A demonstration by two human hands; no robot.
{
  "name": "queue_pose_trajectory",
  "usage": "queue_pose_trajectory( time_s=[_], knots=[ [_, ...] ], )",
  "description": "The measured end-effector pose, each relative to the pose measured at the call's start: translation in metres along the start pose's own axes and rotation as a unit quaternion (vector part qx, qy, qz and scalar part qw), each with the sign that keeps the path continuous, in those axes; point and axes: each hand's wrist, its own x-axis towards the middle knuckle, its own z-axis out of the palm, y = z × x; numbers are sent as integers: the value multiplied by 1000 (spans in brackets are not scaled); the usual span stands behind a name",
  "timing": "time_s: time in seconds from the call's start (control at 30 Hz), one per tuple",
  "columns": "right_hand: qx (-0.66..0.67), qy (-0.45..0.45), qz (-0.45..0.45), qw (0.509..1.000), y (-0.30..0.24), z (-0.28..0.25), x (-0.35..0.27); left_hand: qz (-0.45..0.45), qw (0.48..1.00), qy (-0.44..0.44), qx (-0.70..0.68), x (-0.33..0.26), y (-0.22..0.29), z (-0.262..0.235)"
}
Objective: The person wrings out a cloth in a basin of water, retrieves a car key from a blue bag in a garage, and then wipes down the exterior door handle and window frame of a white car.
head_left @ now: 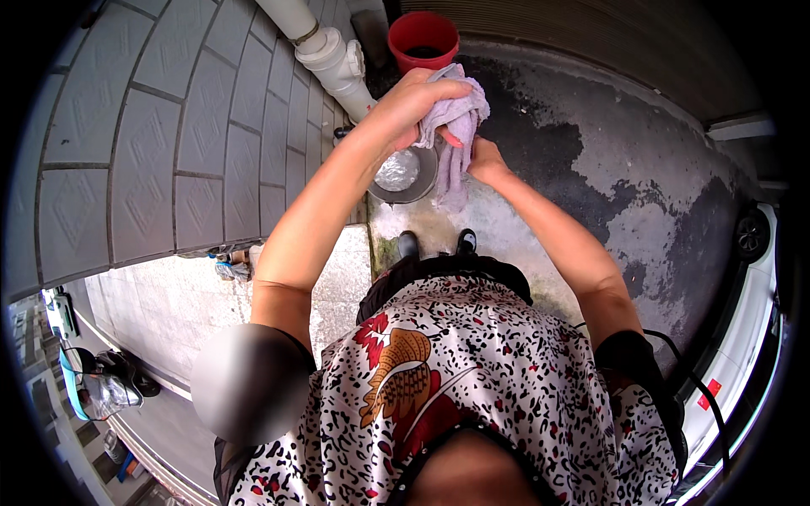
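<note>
A pale lilac towel (456, 173) is bunched up in front of me, with one end hanging down. My left hand (419, 99) is closed around its upper part, fingers wrapped over the folds. On the other side, my right hand (486, 160) is closed against the towel lower down; the cloth hides part of its fingers. Below my left forearm stands a round grey basin (407, 201) with water in it, partly covered by my arm and the towel. Just beyond my hands is a red bucket (395, 42) with a dark inside.
A grey tiled wall (143, 143) runs along the left, with a white drainpipe (325, 59) near the bucket. The concrete ground (582, 169) has dark, wet-looking patches. A white car (738, 337) stands at the right, and a parked two-wheeler (105, 379) is far left.
</note>
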Motion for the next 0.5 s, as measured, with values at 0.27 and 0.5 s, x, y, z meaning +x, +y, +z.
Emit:
queue_pose_trajectory(
  time_s=[0.27, 0.5],
  knots=[
    [3, -56, -195, 979, 22, 11, -8, 41, 960, -133, -241, 14, -24, -27],
    [385, 18, 6, 923, 9, 14, -26, -274, 923, 232, -136, 23, -152, -71]
  ],
)
